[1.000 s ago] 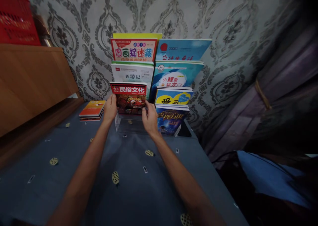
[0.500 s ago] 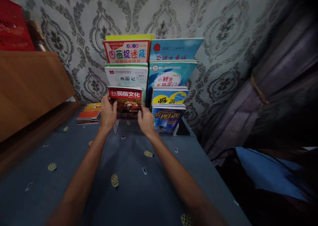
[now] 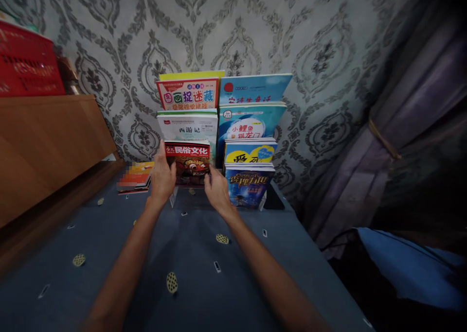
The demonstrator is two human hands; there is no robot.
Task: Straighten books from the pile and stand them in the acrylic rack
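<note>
A red magazine with a mask on its cover [image 3: 189,159] stands in the lower left tier of a clear stepped display rack [image 3: 174,195]. My left hand [image 3: 162,176] grips its left edge, fingers wrapped round it. At the lower right corner of the magazine, my right hand [image 3: 216,190] pinches it with bent fingers. Behind it stand a white book [image 3: 188,127] and a red-and-yellow picture book [image 3: 188,94]. The right column holds several blue books, the front one dark blue [image 3: 247,183].
A stack of orange books [image 3: 134,177] lies flat left of the rack on the blue patterned tablecloth [image 3: 197,283]. A wooden cabinet [image 3: 44,142] with a red crate [image 3: 25,62] stands at left. Patterned wallpaper is behind; a tied curtain [image 3: 383,142] hangs at right.
Both hands have closed tighter on the red magazine and lowered it a little in the rack. The camera tilted, so the rack sits lower in view.
</note>
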